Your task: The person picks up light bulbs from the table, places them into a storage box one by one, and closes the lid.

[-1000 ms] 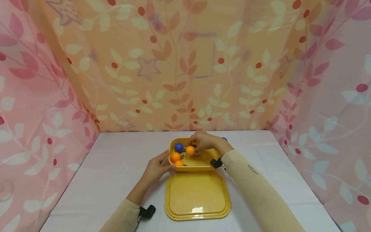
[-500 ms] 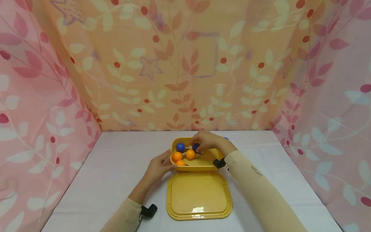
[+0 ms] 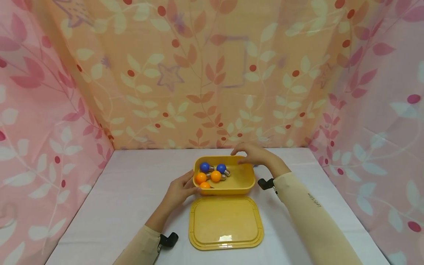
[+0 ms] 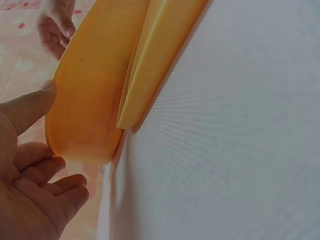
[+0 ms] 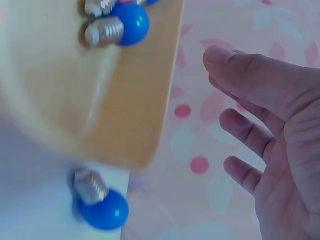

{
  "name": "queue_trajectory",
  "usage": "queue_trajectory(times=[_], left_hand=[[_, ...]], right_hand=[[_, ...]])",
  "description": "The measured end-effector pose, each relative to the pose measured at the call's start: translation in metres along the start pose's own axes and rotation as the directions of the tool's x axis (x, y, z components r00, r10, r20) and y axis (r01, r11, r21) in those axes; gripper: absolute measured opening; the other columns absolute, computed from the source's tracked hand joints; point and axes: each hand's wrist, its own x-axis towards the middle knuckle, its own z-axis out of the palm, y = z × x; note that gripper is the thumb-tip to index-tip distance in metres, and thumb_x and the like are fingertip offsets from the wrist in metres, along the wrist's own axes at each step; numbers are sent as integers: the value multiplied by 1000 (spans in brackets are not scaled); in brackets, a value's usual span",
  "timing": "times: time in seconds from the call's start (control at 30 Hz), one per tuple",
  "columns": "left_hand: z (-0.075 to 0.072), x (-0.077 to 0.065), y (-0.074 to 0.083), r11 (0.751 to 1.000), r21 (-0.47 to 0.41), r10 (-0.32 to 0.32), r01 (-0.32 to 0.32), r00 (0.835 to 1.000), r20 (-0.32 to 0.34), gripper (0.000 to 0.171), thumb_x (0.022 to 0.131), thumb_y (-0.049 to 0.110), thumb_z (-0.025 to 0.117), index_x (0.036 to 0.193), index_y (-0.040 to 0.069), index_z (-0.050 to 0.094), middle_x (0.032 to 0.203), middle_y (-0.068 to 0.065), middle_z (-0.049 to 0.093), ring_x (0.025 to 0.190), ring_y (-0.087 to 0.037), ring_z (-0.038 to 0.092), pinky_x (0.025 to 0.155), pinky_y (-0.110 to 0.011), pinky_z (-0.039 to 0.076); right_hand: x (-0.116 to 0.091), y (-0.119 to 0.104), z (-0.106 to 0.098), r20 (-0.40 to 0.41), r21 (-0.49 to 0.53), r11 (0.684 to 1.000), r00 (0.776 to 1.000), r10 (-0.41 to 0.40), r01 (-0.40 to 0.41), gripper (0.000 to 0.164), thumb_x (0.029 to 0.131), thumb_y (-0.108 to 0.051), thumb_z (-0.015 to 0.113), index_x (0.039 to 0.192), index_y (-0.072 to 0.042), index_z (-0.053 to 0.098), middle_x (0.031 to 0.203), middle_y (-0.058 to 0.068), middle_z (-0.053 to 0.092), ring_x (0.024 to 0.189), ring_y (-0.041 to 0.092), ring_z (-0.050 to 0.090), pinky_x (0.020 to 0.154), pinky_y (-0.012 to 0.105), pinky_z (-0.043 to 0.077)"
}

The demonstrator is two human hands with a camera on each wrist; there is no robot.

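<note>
A yellow plastic box (image 3: 241,179) holds two blue light bulbs (image 3: 221,168) and several orange bulbs (image 3: 216,176), grouped at its left side, all with silver screw bases. My left hand (image 3: 179,190) holds the box's near left corner, thumb at the front and fingers along the left side. My right hand (image 3: 256,154) hovers over the far right corner, fingers loosely bent and holding nothing. In the right wrist view, another blue bulb (image 5: 105,209) lies on the table just outside the box, below that hand (image 5: 285,125); the head view mostly hides it.
The yellow lid (image 3: 226,222) lies flat on the white tablecloth (image 3: 132,206), directly in front of the box. Floral cloth hangs at the back (image 3: 205,73) and along both sides of the table.
My right hand has put an orange bulb down in the box, then moved off the blue bulb there, up and right to the far corner. The left hand stays at the box.
</note>
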Motion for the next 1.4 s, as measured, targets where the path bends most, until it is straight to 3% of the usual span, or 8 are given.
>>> queue_trajectory(times=[0.23,0.5,0.7,0.83,0.93,1.27,1.4], left_hand=[[-1,0,-1,1000,-21,-7,7,1000,-4,79,86,35,84,154,21,48,160,6,42,150,-24,37,121,-51,33],[2,1,-1,1000,-25,-10,10,1000,0,79,86,34,84,155,21,47,161,6,42,151,-24,37,121,-50,33],[3,0,1,999,-29,-24,24,1000,1,80,86,36,84,155,22,46,161,7,41,151,-24,36,120,-50,34],[2,0,1,999,-28,-20,20,1000,7,81,87,36,83,156,20,45,161,5,41,151,-25,37,120,-50,35],[1,1,-1,1000,-18,-10,10,1000,9,81,88,37,83,156,19,44,162,4,41,151,-26,37,119,-51,35],[-1,2,1,1000,-19,-15,16,1000,11,81,86,37,84,156,23,45,161,8,41,151,-25,35,121,-51,33],[1,0,1,999,-27,-26,27,1000,10,80,87,35,83,156,21,45,161,6,41,151,-26,35,121,-51,33]], right_hand=[[-19,19,-8,-116,-31,998,992,47,-51,31,90,-20,81,120,-17,74,129,3,68,127,31,54,113,56,41],[-37,44,-2,-265,48,988,952,152,-145,32,88,-24,82,118,-13,74,125,6,70,122,33,59,109,56,46],[-43,61,8,-372,53,976,903,217,-212,34,86,-26,85,115,-12,75,115,7,74,114,33,62,103,56,48],[-45,72,21,-420,79,948,852,311,-307,33,89,-29,81,117,-12,75,115,8,74,115,35,59,107,61,37],[-46,76,30,-437,105,922,816,378,-372,37,92,-33,78,121,-11,73,118,9,74,117,37,56,107,63,31],[-45,73,50,-450,196,864,740,500,-464,44,94,-36,75,125,-6,70,122,16,72,115,40,59,102,62,36],[-43,75,62,-454,233,832,700,551,-504,48,93,-41,74,125,-6,70,118,15,73,113,39,61,101,61,36]])
